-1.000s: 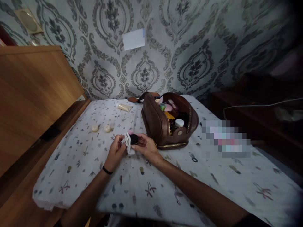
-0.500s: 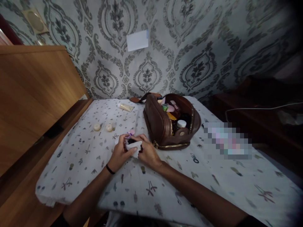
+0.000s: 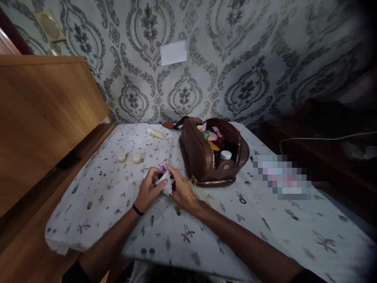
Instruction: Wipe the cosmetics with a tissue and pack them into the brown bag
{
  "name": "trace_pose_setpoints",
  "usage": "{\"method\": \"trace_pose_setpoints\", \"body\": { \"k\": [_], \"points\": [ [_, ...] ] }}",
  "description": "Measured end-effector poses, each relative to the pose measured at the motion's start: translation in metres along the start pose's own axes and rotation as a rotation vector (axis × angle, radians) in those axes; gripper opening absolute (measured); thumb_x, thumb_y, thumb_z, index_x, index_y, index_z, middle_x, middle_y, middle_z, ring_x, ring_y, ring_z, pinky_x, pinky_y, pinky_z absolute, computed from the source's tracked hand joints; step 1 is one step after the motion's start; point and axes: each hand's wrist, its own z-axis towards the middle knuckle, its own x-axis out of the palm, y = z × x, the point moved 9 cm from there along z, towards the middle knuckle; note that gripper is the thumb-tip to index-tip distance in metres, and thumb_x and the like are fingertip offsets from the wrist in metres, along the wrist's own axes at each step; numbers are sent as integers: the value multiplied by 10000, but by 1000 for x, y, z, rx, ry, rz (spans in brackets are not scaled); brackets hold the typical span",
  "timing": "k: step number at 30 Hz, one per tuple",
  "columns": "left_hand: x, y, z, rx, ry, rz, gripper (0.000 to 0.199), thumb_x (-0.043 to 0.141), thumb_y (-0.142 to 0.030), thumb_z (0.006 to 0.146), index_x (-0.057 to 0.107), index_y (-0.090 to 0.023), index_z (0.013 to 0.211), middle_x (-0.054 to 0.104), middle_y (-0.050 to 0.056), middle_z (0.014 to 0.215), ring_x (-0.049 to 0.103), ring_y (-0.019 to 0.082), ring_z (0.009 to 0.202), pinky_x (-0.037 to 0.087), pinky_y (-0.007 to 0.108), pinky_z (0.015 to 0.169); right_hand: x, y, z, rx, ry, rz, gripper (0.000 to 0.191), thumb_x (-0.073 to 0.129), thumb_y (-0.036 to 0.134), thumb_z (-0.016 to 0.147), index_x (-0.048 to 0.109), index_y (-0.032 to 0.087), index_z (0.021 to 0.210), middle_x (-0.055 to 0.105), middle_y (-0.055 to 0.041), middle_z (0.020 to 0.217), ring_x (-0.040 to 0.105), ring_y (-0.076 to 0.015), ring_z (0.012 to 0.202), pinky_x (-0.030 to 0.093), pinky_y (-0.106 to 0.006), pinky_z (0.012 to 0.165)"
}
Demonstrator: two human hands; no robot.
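Observation:
My left hand (image 3: 149, 189) and my right hand (image 3: 183, 190) meet over the patterned cloth, left of the brown bag. Between them is a crumpled white wipe (image 3: 166, 185), pinched by my left thumb and fingers. My right fingers close around the wipe's other side, with something dark partly hidden between the hands. A small pink and purple item (image 3: 162, 167) shows just beyond the fingertips. The open brown bag (image 3: 194, 155) holds a white-capped jar (image 3: 226, 155), a green-lidded item (image 3: 205, 135) and other small things.
Two small cream-coloured round items (image 3: 121, 157) lie at the left, with a cream tube (image 3: 157, 134) behind them. A wooden panel (image 3: 53, 118) stands at the left edge. A blurred item (image 3: 282, 177) lies right of the bag.
My right fingers have straightened and moved slightly on the wipe, which is more bunched now. The pink and purple item shows more. The view has shifted slightly.

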Motion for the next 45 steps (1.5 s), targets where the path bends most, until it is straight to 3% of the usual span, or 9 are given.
{"method": "trace_pose_setpoints", "body": {
  "k": [5,9,14,17,20,26,30,38,45],
  "points": [
    [-4,-2,3,-12,-35,-112,218,561,-400,840,459,-207,828,535,-19,748,488,118,657,403,238,618,5,-1,0,2,28,-9,900,563,0,693,298,283,1506,561,-89,1355,575,-246,1210,500,-394,992],
    [-6,-1,4,-5,-31,-114,251,558,-399,839,418,-209,755,496,-36,687,450,105,605,379,228,580,7,-3,0,19,47,-12,888,588,18,691,326,290,1495,585,-82,1311,606,-242,1136,512,-389,962],
    [-6,-8,3,65,-1,-64,188,501,-331,907,556,-194,1023,651,41,942,607,166,842,467,284,750,4,-6,1,93,36,37,928,580,17,638,329,283,1491,584,-73,1283,628,-214,1031,522,-360,918],
    [0,-23,1,171,74,77,256,430,-300,943,658,-194,990,675,76,1055,613,205,1023,456,338,921,1,-13,1,167,-7,87,908,570,35,635,334,254,1484,623,-65,1162,641,-191,896,536,-344,843],
    [5,-30,-1,224,123,147,256,462,-303,934,683,-200,1011,679,91,1098,610,221,1071,452,366,973,1,-23,3,207,-43,154,892,566,52,619,344,252,1459,636,-42,1070,633,-174,819,532,-327,775],
    [3,-13,3,134,119,101,412,658,-387,843,639,-194,1206,664,112,1203,611,248,1100,476,372,968,5,-40,6,261,-99,499,673,623,150,628,447,261,1267,618,-15,998,613,-144,776,501,-251,644],
    [-1,-5,6,81,123,23,465,672,-415,834,634,-189,1239,664,112,1233,626,247,1094,489,357,953,4,-39,8,277,-52,621,401,701,286,700,540,237,1064,627,-26,973,601,-142,787,509,-274,712],
    [-2,-11,3,196,131,278,559,660,-439,838,551,-193,1327,656,123,1253,617,269,1126,489,391,965,5,-40,7,358,-10,786,453,771,481,698,575,237,1026,668,-23,890,636,-189,819,498,-291,709],
    [0,-31,-4,261,106,332,372,482,-392,947,567,-174,1237,668,120,1172,621,234,1064,474,350,939,9,-38,5,376,2,803,410,726,524,736,600,226,986,648,-6,844,596,-157,713,475,-254,617]
  ]
}}
